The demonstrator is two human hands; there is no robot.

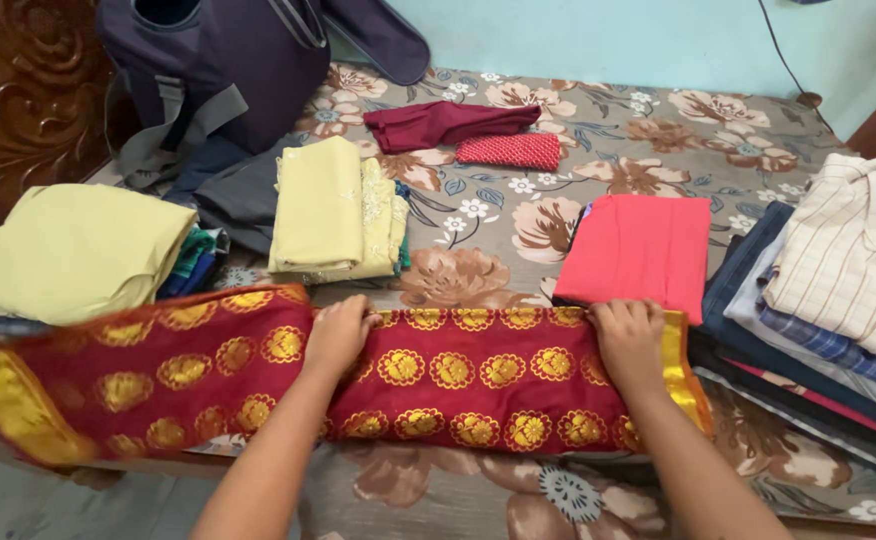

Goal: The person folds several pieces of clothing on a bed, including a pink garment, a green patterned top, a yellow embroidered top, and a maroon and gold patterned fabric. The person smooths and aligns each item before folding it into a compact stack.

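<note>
A long dark red cloth with gold flower motifs (458,385) and a yellow border lies folded lengthwise across the near side of the bed. My left hand (340,335) presses on its upper edge near the middle, fingers curled over the fabric. At the cloth's right end, beside the yellow border, my right hand (630,340) grips the upper edge. The cloth's left part trails off toward the bed's left edge.
On a floral bedsheet (518,220) lie a folded coral cloth (640,252), a yellow folded garment (333,210), a pale yellow-green pile (73,250), a maroon cloth (443,122), a small red piece (510,150) and a stack of shirts and jeans (828,300). A dark blue bag (228,70) stands at the back left.
</note>
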